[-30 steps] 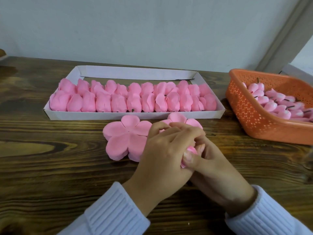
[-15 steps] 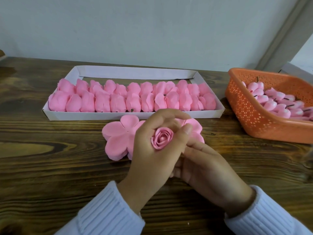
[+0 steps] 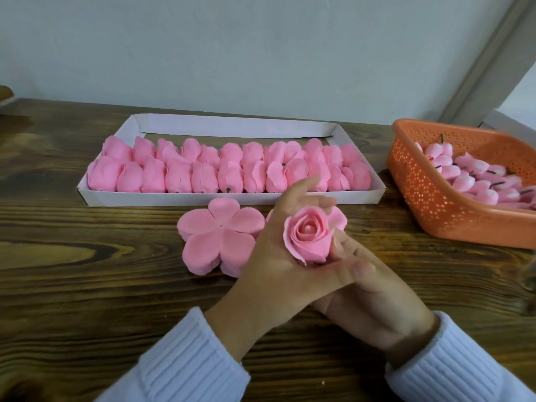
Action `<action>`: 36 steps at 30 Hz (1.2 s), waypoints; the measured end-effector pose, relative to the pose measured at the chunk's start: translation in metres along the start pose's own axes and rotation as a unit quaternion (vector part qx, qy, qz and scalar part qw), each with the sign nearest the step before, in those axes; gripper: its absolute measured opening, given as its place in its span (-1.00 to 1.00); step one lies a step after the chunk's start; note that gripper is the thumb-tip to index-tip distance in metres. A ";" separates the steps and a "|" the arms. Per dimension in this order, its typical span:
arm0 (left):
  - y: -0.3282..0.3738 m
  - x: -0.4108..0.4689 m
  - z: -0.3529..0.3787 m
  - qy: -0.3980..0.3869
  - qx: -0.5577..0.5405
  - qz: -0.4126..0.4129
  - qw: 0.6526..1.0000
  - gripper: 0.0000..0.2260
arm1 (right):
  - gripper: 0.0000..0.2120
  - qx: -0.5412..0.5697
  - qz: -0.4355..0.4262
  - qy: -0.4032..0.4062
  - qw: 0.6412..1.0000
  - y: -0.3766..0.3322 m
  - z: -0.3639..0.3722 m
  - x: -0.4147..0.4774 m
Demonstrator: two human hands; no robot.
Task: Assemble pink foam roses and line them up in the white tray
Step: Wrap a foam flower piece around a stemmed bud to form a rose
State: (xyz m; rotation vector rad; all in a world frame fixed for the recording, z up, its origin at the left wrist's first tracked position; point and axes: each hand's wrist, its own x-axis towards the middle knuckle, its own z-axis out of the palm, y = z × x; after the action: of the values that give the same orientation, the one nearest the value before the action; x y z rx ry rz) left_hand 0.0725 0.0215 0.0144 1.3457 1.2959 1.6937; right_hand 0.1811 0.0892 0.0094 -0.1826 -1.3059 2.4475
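Two hands, 6 o'clock of the white cardboard tray (image 3: 174,197): left hand (image 3: 275,256) fingers curl loosely round the pink foam rose (image 3: 309,237), right hand (image 3: 377,294) fingers touch its base, grip hidden; likely light and crushable, so hold the base

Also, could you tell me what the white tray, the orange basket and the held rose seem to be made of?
The white tray looks like thin matte cardboard, judging by its folded corner flaps. The orange basket is probably moulded plastic, faintly glossy, with perforated walls. The rose looks like soft matte foam: thin, smooth, curled petals.
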 end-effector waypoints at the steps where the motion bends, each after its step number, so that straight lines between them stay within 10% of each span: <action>1: -0.001 -0.001 0.000 0.001 0.008 0.001 1.000 -0.35 | -0.31 0.000 0.002 0.000 1.000 0.000 -0.001 -0.001; 7: 0.001 0.001 -0.003 0.003 -0.003 0.041 0.999 -0.86 | -0.62 -0.047 0.007 0.062 0.997 0.007 -0.006 0.000; 11: 0.001 0.002 -0.004 0.033 -0.006 0.073 0.997 -0.91 | -0.77 -0.164 -0.164 0.185 0.955 0.009 -0.009 -0.001; 17: 0.000 0.004 0.000 0.097 0.048 0.072 0.992 -0.90 | -0.82 -0.344 -0.354 0.207 0.844 0.006 -0.009 -0.005; 36: -0.008 0.001 -0.003 0.024 0.065 0.025 0.997 -0.53 | -0.80 -0.525 -0.397 0.147 0.739 0.005 0.002 -0.009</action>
State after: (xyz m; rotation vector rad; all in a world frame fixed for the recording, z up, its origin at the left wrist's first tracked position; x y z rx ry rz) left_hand 0.0681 0.0238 0.0076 1.4299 1.4317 1.7109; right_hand 0.1877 0.0818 0.0055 -0.2077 -1.9131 0.7616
